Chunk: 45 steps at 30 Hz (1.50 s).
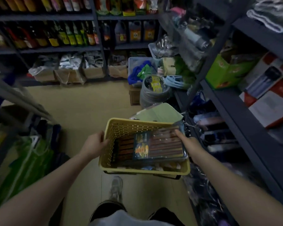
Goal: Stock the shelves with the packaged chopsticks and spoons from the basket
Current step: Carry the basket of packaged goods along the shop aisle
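The left hand (95, 144) is closed around the left wall of a yellow plastic basket (121, 128), fingers curled over its rim, holding it up above the floor (82, 108). The right hand (189, 141) grips the basket's right side, its fingers also lying on the clear wrapper of a chopstick pack (167, 146) that rests across the top of the load, tilted toward the right rim. That pack shows a row of dark brown sticks and a dark printed card with orange lettering at its near-left end. Beneath it, on the left of the basket, lies another pack of dark sticks (122, 149), and along the near wall are some smaller pale packaged items (163, 167) too blurred to name. Below the basket a sneaker (116, 188) stands on the tan floor. To the right runs a dark metal shelf unit (235, 115) with boxes, among them a green carton (222, 74), and wrapped goods on its lower levels. Far ahead, another shelving unit (55, 48) carries rows of bottles (69, 35) and dark jugs (134, 31), with cardboard boxes (69, 74) of bagged goods below. A grey bin (153, 93) stands on the floor beyond the basket, and green bags (28, 160) sit at the near left.
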Tool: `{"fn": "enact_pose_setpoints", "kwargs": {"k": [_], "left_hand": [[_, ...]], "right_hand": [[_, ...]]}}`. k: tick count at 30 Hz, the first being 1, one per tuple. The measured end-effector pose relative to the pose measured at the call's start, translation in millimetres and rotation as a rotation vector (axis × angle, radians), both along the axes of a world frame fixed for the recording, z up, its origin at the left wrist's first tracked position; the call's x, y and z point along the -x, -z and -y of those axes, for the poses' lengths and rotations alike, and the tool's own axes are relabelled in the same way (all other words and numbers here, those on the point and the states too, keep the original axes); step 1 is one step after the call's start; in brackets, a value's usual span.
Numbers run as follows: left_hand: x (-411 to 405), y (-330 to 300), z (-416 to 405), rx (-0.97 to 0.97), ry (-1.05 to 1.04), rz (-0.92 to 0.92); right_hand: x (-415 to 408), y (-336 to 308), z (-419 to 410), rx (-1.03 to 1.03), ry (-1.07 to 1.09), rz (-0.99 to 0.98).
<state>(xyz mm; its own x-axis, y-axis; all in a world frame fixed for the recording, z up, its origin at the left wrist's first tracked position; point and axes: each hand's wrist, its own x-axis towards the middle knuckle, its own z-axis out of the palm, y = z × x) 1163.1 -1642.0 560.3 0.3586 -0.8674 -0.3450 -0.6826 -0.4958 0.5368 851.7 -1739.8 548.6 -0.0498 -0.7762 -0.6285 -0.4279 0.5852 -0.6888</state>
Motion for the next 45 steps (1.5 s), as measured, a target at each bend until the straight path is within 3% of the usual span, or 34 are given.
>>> {"fn": "enact_pose_setpoints", "kwargs": {"k": [9,15,19,22,30,34,40,45], "left_hand": [[-45.5,1.9,217.1,-0.04,0.317,0.034],[-15.5,32.2,336.2,-0.111,0.501,0.062],[13.4,55.0,411.4,-0.135,0.516,0.018],[25.8,77.9,461.3,-0.149,0.543,0.056],[13.1,114.8,557.8,-0.256,0.769,0.17],[6.8,115.9,601.0,-0.234,0.976,0.196],[-4.1,108.1,645.9,-0.012,0.962,0.13],[-8.4,124.0,663.4,-0.082,0.968,0.148]], "right_hand": [[-38.6,-6.0,109.2,0.001,0.363,0.017],[-14.6,30.6,174.9,-0.064,0.527,-0.002],[-8.1,64.2,204.0,-0.12,0.684,0.087],[-16.1,88.8,218.4,-0.274,0.744,0.143],[-60.6,99.9,273.5,-0.223,1.005,0.25],[-92.8,98.1,288.9,-0.161,1.109,0.038],[-123.4,93.5,315.5,-0.071,1.181,-0.046],[-134.8,138.0,328.5,-0.145,1.127,0.028]]}}
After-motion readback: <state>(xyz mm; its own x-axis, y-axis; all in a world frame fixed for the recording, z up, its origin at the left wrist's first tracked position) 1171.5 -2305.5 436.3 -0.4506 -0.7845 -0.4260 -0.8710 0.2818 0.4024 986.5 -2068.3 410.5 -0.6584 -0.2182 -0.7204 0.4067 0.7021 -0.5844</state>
